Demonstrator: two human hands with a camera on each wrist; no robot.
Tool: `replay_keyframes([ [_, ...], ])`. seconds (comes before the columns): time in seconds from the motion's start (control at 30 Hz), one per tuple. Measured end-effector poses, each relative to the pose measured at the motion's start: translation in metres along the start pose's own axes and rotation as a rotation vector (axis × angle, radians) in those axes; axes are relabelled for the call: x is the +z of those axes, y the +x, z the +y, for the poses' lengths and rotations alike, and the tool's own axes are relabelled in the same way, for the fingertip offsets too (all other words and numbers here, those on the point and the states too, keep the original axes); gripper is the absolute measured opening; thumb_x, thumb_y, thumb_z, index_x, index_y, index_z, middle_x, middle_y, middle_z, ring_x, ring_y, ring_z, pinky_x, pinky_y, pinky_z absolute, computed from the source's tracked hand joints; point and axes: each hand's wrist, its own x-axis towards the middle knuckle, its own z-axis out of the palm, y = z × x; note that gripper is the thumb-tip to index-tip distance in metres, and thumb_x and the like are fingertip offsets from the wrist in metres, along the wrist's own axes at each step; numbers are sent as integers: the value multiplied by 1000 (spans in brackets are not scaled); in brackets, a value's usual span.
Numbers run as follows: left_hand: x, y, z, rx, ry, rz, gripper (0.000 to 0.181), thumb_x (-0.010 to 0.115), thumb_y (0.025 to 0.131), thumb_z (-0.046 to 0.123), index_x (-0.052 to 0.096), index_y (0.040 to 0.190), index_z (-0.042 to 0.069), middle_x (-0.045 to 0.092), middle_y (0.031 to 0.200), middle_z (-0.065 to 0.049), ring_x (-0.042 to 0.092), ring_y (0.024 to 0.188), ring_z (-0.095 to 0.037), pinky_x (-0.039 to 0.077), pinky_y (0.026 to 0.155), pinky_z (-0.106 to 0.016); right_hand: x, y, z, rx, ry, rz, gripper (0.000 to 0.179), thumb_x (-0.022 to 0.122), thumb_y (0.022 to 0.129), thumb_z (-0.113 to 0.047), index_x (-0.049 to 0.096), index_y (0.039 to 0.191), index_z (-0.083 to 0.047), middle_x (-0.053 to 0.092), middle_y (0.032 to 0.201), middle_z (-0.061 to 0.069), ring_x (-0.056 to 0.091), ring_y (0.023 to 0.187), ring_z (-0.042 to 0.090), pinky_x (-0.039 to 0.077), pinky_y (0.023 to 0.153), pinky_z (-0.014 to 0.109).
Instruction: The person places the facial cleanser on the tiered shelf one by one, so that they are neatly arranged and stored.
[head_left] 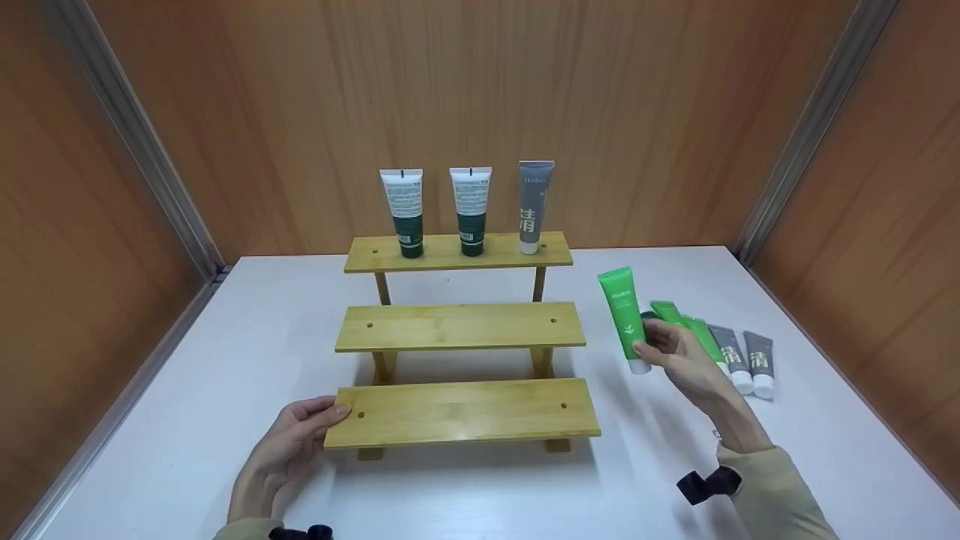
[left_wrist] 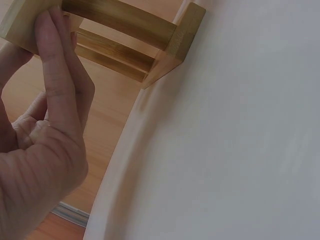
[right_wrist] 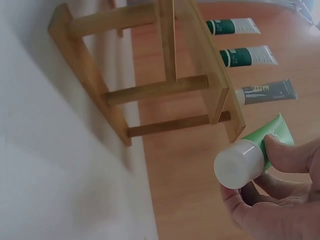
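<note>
Bright green squeeze tube with a white cap is held above the table, just right of the three-tier stand of pale yellow wood, its cap down and its flat end leaning toward the stand. The right hand pinches it near the cap, between thumb and fingers. At the left end of the stand's lowest shelf, the left hand grips the board, thumb on top and fingers beneath. On the stand's top shelf, three tubes stand upright on their caps: two white-and-dark-green tubes at the left and middle, and a slate-grey tube with a white cap at the right. The smooth white tabletop spreads out on all sides of the stand, with soft shadows under it and a pale sheen in front. Farther right of the stand, beyond the right hand, two more green tubes and two grey tubes lie on this surface; a dark green piece there is mostly hidden. Orange-brown wood-grain panels rise behind the stand and to both sides of it, with grey metal strips along their rear corners.
</note>
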Motion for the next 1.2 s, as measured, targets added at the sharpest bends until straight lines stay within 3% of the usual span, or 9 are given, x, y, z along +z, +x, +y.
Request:
replay_keyframes([
  [0.23,0,1,0,2,-11,4,28,66,98,19,65,123,7,77,106,2,74,97,-9,60,84,-19,14,-1,-15,-38,72,3,57,61,101,-15,39,146,11,59,130,13,61,110,4,51,95,15],
  [0.5,-1,1,-3,39,-5,-31,38,63,100,17,58,133,-1,77,108,1,75,98,-10,61,86,-20,34,2,-32,-86,104,10,54,67,97,-10,45,142,10,63,125,7,62,111,7,52,94,18],
  [0.8,-1,1,-1,3,-37,-10,27,64,99,18,65,124,7,77,108,1,74,99,-9,60,87,-20,57,14,-47,-94,99,9,54,72,92,-11,51,139,6,62,130,17,60,115,17,52,95,21],
  [1.0,0,1,0,6,-40,-5,31,65,99,18,64,127,6,77,108,1,74,100,-9,60,87,-20,69,23,-56,-103,105,-8,53,75,90,-11,55,137,3,64,130,16,60,119,22,54,98,27],
  [1.2,0,0,0,2,-51,-5,23,65,99,18,68,120,10,77,107,2,74,99,-9,60,87,-20,81,34,-62,-129,130,-36,52,76,89,-12,57,135,1,67,125,12,62,114,20,57,94,29],
])
